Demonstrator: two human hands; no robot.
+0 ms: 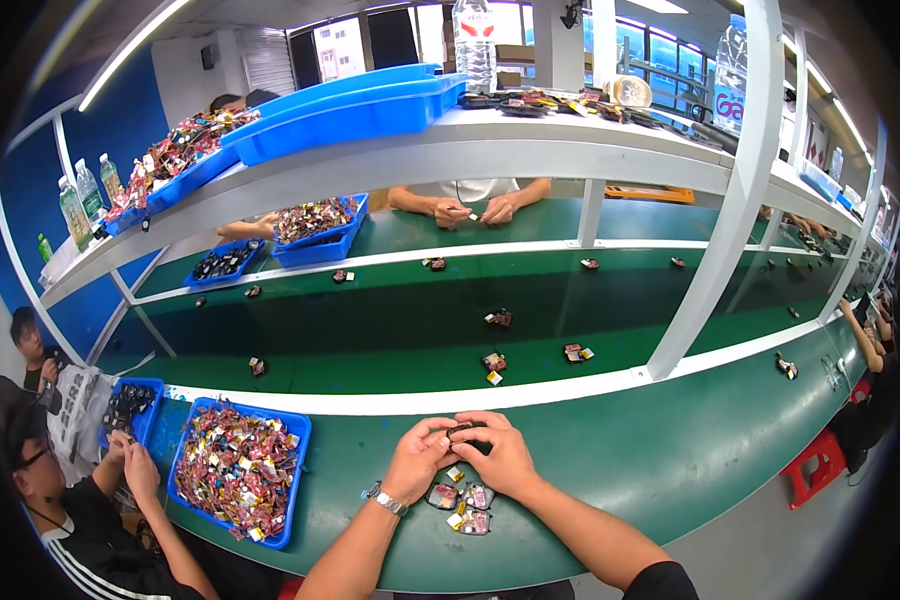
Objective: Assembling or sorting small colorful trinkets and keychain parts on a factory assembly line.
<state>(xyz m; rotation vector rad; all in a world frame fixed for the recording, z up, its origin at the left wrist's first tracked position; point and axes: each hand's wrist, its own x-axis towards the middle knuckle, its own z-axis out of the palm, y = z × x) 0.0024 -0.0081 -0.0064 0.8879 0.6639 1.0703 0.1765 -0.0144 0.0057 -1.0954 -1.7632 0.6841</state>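
Over the green bench (630, 465), left hand (417, 462) and right hand (503, 460) gripping a dark part (469, 434), its outline mostly hidden

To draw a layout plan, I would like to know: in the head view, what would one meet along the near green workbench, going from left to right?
Small blue tray of black parts → larger blue tray of red circuit boards → left hand → right hand → lone small electronic assembly.
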